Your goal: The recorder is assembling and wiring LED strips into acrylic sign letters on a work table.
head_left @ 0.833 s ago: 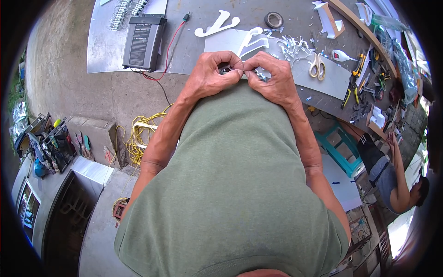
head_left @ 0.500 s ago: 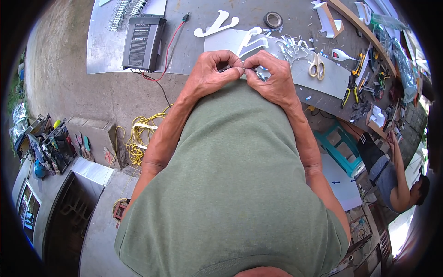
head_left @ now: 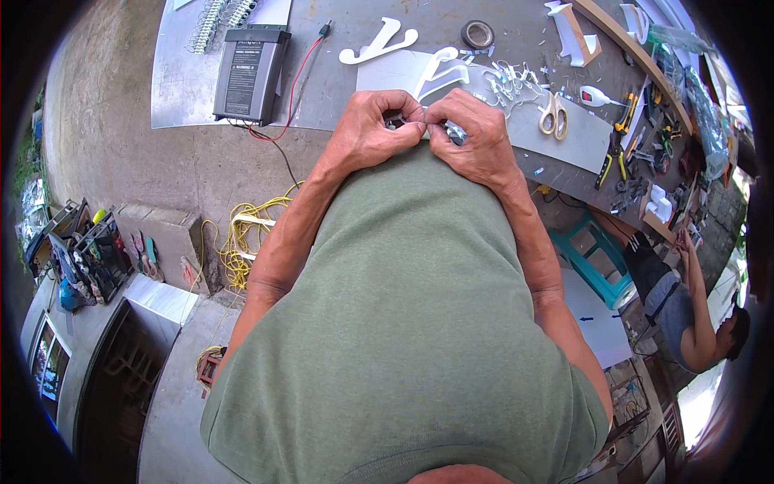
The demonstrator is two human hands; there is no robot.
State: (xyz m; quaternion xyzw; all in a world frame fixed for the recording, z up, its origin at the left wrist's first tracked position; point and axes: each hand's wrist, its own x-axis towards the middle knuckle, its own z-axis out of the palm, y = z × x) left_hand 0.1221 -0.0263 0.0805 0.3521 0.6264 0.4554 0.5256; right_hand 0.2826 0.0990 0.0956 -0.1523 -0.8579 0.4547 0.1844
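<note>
My left hand (head_left: pixel 367 129) and my right hand (head_left: pixel 474 133) meet fingertip to fingertip at the near edge of the metal table. Both are closed in a pinch on what looks like a thin wire, mostly hidden by the fingers. Small white and bluish pieces (head_left: pixel 455 131) show under my right hand's fingers, like the LED modules on the tangled white string (head_left: pixel 509 83) beyond. Just past my hands, a white cut-out letter shape (head_left: pixel 439 74) rests on a pale sheet (head_left: pixel 383 71), with another white letter shape (head_left: pixel 379 42) farther left.
Scissors (head_left: pixel 553 115), a white bottle with a thin tip (head_left: pixel 598 97), a tape roll (head_left: pixel 477 34) and pliers (head_left: pixel 613 155) lie on the table. A power supply box (head_left: pixel 251 77) stands left. A teal stool (head_left: pixel 595 260) and another person (head_left: pixel 685 310) are at right; yellow cord (head_left: pixel 238 246) lies left.
My right hand's fingers have shifted slightly, and more of the small bluish piece shows beneath them. Both hands stay pinched together in nearly the same place.
</note>
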